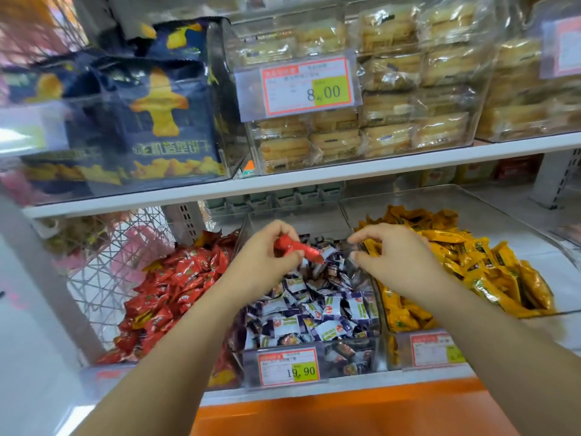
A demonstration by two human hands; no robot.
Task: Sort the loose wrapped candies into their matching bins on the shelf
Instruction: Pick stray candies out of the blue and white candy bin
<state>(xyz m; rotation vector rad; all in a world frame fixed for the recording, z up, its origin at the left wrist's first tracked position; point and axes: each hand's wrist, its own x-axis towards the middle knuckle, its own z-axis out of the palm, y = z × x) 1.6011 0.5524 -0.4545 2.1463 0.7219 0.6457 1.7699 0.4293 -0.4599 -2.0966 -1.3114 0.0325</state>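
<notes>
Red foil-wrapped candy (297, 248), pinched by the left hand (264, 251) over purple-and-white wrapped candies (314, 309), should go nine o'clock into the clear red-candy bin (94, 377).

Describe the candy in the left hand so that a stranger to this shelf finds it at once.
On the lower shelf, find the middle clear bin of purple-and-white candies. Above it the left hand pinches one long red candy. It is the only red piece there; other red ones lie in the left bin.
</notes>
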